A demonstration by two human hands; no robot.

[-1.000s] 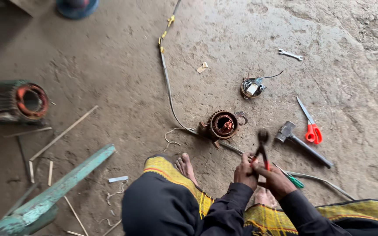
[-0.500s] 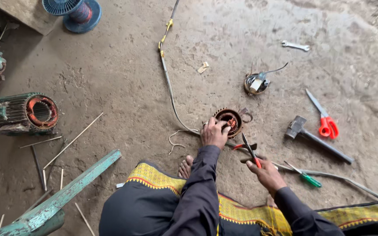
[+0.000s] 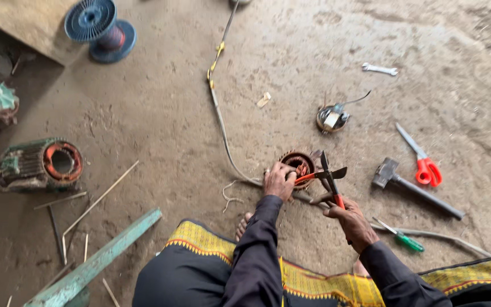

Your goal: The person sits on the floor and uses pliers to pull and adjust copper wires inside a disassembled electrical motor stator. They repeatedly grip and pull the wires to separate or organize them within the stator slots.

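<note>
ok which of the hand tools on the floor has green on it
The small screwdriver with the green handle, lying just right of the right hand. The scissors have red handles, while the hammer and the wrench are plain metal.

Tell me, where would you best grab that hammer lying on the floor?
Probably by the long dark handle of the hammer, near its free end at lower right, coming straight down from above. It lies flat on the bare floor with the heavy head at upper left, and that end sits clear of the red-handled scissors nearby.
</note>
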